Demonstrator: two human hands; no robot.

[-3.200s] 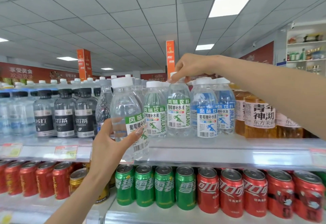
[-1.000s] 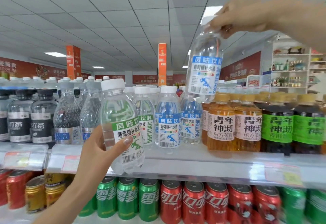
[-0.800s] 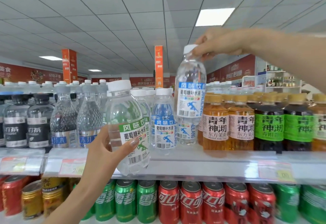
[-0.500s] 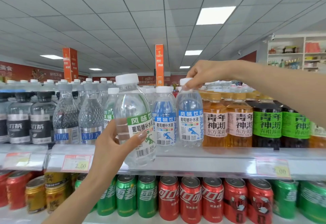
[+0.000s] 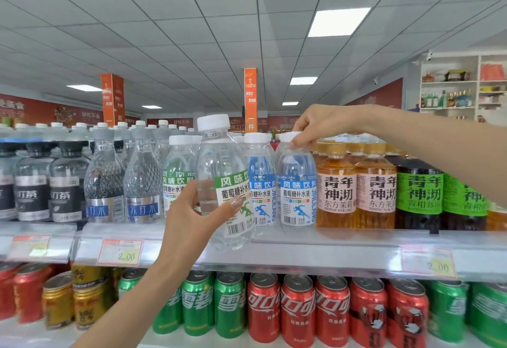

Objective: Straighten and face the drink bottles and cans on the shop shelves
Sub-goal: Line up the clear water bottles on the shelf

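Green-label bottle: off the shelf and in the air, in front of the front row. It leans a little, its base hangs before the shelf rail, and its label faces out.
Left grip: curled round the green-label bottle's waist, with the thumb lying across the label front.
Blue-label bottle: upright at the front of the upper shelf, between a second blue-label bottle and the amber tea bottles, close against both.
Right grip: reaches in from above, fingertips pinching the blue-label bottle's white cap.
Weight: both bottles look full of clear liquid, so probably moderate and easy for one hand.
Wall: thin clear plastic that likely gives under a hard squeeze. The glossy label film may slip.
Hold for turning: the ribbed cap is stiff, and a twist there should spin a standing bottle to face front.
Hold for lifting: the waist at label height, where the palm wraps fully.
Risk: the neighbours stand tight, so a sideways nudge could tip them.
Below: red and green cans on the lower shelf.
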